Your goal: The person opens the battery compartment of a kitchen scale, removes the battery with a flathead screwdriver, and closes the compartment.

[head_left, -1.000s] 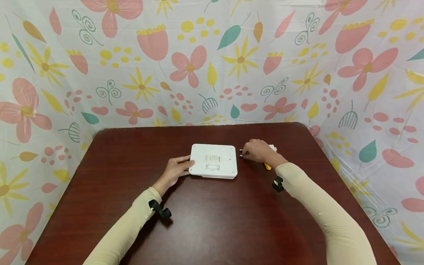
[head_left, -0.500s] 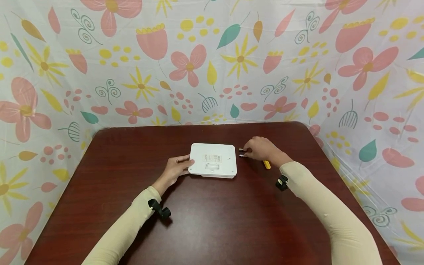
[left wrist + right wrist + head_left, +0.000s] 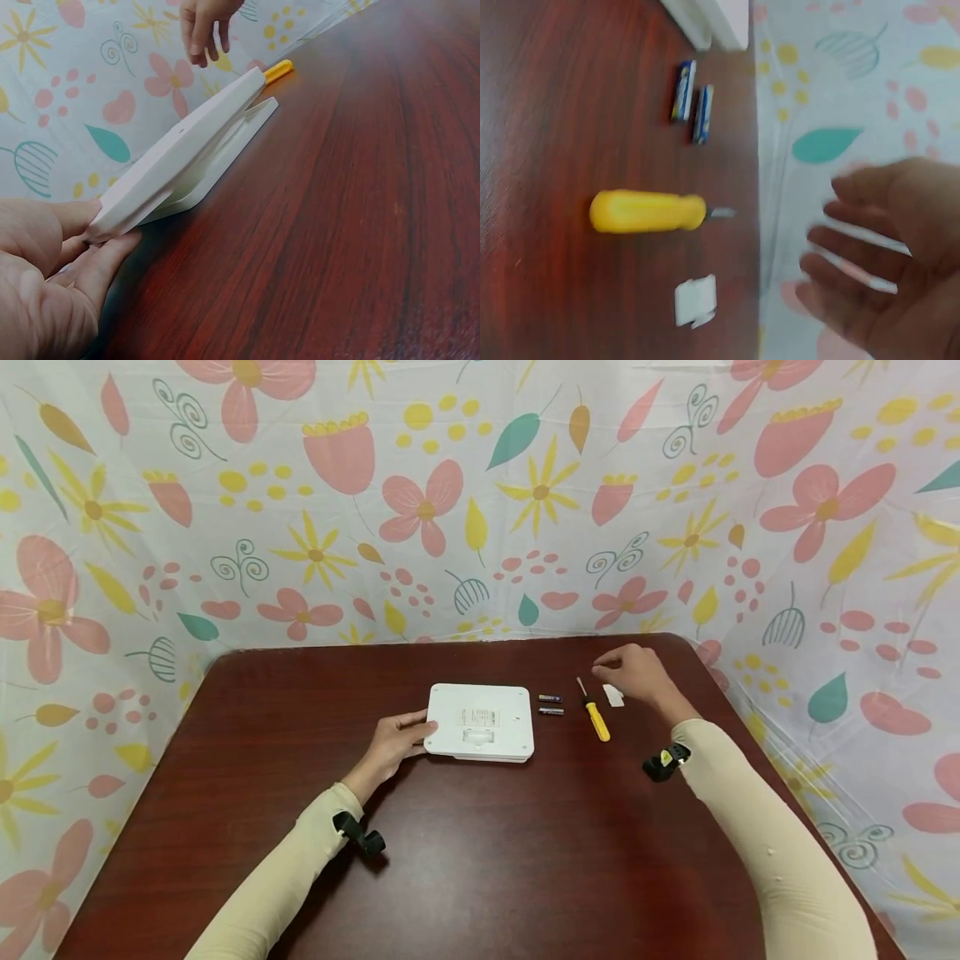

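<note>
A flat white device (image 3: 481, 700) lies underside up, with a label and an open battery compartment (image 3: 478, 737). My left hand (image 3: 389, 745) pinches its left edge, thumb on top and fingers beneath; in the left wrist view the device's edge (image 3: 180, 154) is tilted, with a thinner layer below. My right hand (image 3: 637, 675) hovers past the small white cover (image 3: 613, 696), holding nothing, its fingers loosely bent in the right wrist view. Two batteries (image 3: 551, 705) lie side by side right of the device. Between them and the cover rests a yellow-handled screwdriver (image 3: 597, 722), tip pointing away.
Everything lies on a dark red-brown wooden table (image 3: 480, 860). A floral curtain (image 3: 450, 527) hangs behind its far edge and along both sides. Black wrist straps with cameras (image 3: 358, 835) sit on both sleeves.
My right hand has let go of the batteries and moved right and away, uncovering them, the screwdriver and the white cover. My left hand and the device stay in place.
</note>
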`<state>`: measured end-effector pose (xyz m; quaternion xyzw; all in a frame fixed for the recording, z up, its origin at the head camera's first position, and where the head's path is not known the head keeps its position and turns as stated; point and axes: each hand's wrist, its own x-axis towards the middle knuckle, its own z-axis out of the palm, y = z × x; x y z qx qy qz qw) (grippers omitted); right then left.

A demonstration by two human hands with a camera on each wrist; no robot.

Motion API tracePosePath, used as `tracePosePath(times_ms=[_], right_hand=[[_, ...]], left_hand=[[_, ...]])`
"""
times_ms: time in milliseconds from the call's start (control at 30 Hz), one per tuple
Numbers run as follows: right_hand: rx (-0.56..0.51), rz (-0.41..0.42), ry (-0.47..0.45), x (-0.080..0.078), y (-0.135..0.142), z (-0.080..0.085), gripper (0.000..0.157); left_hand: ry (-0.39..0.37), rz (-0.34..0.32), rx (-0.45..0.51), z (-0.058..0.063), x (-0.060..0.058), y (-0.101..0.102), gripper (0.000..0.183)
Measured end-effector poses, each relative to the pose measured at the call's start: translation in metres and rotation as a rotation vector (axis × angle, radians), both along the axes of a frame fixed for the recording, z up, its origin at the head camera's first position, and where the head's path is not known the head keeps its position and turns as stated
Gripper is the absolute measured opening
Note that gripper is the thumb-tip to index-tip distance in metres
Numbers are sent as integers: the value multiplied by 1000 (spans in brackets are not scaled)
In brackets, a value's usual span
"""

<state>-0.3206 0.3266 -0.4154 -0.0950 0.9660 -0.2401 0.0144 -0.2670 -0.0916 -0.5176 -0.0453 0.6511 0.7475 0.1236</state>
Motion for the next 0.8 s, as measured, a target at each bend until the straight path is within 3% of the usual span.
tracePosePath(times_ms=[133,333,800], right_hand=[[11,-138,33,2,16,-11,37],[31,-254,59,3,32,-37,40],[85,-330,79,8,37,-73,40]], left_hand=[[3,5,4,0,0,-1,47],[5,4,-7,1,1,-2,48],[4,-5,6,0,1,0,49]])
